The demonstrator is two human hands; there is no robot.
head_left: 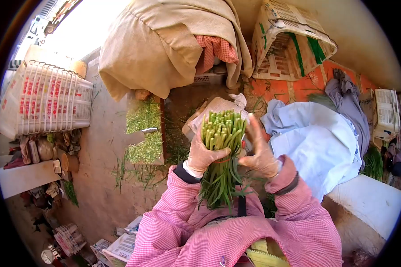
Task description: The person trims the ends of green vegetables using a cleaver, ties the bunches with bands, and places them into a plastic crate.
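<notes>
A thick bundle of garlic chives (223, 133) stands upright in front of my chest, pale cut stem ends up and dark green leaves hanging down. My left hand (205, 155), in a thin clear glove, grips its left side with the thumb across the front. A thin red band (223, 160) circles the bundle just below that thumb. On the other side, my gloved right hand (260, 151) is open, fingers raised and spread from the thumb, close beside the stems. Behind the bundle, a pale cloth-wrapped thing (225, 104) is partly hidden.
To the left, a knife (140, 135) lies on a board covered in green trimmings (145, 115). A beige cloth (156, 49) drapes over a pile ahead. Plastic crates (53, 102) stand left, another crate (292, 40) far right. Light blue cloth (314, 138) covers something at right.
</notes>
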